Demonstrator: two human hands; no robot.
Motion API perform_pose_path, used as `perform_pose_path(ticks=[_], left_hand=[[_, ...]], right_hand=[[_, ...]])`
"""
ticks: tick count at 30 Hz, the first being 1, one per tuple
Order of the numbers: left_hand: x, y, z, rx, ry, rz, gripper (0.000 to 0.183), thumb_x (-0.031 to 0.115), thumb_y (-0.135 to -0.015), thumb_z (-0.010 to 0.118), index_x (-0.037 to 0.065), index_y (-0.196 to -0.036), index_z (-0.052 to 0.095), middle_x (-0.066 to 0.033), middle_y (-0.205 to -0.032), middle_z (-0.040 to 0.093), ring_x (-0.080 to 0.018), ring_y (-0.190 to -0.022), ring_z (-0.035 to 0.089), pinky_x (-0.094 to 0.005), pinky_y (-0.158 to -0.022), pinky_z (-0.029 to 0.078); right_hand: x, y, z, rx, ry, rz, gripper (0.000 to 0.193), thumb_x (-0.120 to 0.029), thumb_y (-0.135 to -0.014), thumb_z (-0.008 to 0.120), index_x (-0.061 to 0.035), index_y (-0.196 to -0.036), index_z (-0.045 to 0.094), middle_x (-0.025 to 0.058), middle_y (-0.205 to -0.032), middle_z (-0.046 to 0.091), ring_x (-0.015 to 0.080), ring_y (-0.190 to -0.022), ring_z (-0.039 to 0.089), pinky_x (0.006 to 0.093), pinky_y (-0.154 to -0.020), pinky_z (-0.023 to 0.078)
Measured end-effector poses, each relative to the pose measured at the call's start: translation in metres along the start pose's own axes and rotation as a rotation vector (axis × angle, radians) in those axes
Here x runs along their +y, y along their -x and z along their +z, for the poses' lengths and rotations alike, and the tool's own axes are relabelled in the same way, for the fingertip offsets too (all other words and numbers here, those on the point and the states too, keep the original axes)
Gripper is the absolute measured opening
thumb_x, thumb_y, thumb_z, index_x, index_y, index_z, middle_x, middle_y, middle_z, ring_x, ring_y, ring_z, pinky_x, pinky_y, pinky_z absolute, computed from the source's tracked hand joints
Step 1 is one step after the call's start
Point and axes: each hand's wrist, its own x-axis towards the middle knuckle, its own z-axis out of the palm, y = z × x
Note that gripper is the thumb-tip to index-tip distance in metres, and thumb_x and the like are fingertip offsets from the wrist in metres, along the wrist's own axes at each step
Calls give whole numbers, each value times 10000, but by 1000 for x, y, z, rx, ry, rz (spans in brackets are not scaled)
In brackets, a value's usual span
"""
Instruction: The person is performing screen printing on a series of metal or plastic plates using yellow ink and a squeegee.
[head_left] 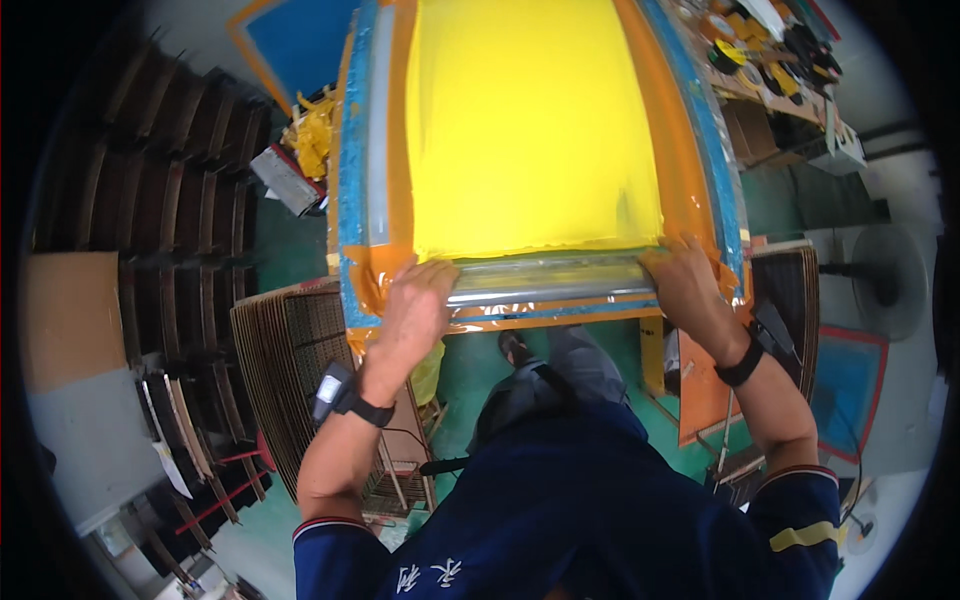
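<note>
A printing screen (352, 200) lies in front of me, its frame blue and its borders covered with orange tape. Yellow ink (535, 130) coats the middle of its mesh. Across the near end lies a long silvery squeegee (550, 290), smeared with yellow along its length. My left hand (418, 298) is closed around the squeegee's left end, and my right hand (690, 290) grips the right end. Both hands have the fingers on the far side, partly hidden from view. Each wrist wears a black band, and the left band carries a small device.
Stacked racks (290, 370) stand left of the screen, with another rack (790, 300) to the right. Tall dark shelving (170, 210) fills the far left. Tape rolls and tools crowd a bench (760, 95) at the upper right. A fan (885, 280) stands at the right.
</note>
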Motion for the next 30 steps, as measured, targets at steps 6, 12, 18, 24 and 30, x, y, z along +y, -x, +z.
perform_pose_path(ticks=[6,12,18,24,30], left_hand=[[-1,-8,-14,-221,-70,29,346,-49,-679,611,-29,-1024,631,-204,-1020,661,-349,-1014,623,-508,-1025,397],[-12,-26,-2,-197,-146,83,375,-50,-702,603,-52,-1076,629,-221,-1075,657,-345,-1077,620,-503,-1027,410],[-54,-93,14,-131,-231,148,380,-110,-720,536,-85,-1092,615,-261,-1109,641,-363,-1087,619,-485,-1028,425],[-111,-197,1,-113,-254,176,358,-129,-725,507,-54,-1057,617,-247,-1064,646,-386,-1007,624,-483,-1031,416],[-186,-304,11,-189,-225,131,337,-107,-720,545,-25,-1033,636,-243,-949,645,-438,-927,593,-481,-933,449]], right_hand=[[-4,6,5,-69,41,7,195,-35,-773,575,-55,-955,640,114,-1012,681,297,-1098,609,484,-1088,296],[2,5,35,88,47,34,305,-34,-766,563,35,-1057,620,189,-1044,670,301,-1142,596,478,-1105,311],[40,-57,37,190,93,-1,308,-31,-755,566,68,-1045,594,208,-1073,646,310,-1117,591,463,-1096,334],[101,-167,10,119,190,-39,130,-51,-768,590,-43,-895,619,137,-885,673,267,-995,636,433,-1072,358],[168,-279,3,109,207,-15,93,-48,-756,610,-109,-791,672,110,-811,685,271,-909,664,435,-1076,352]])
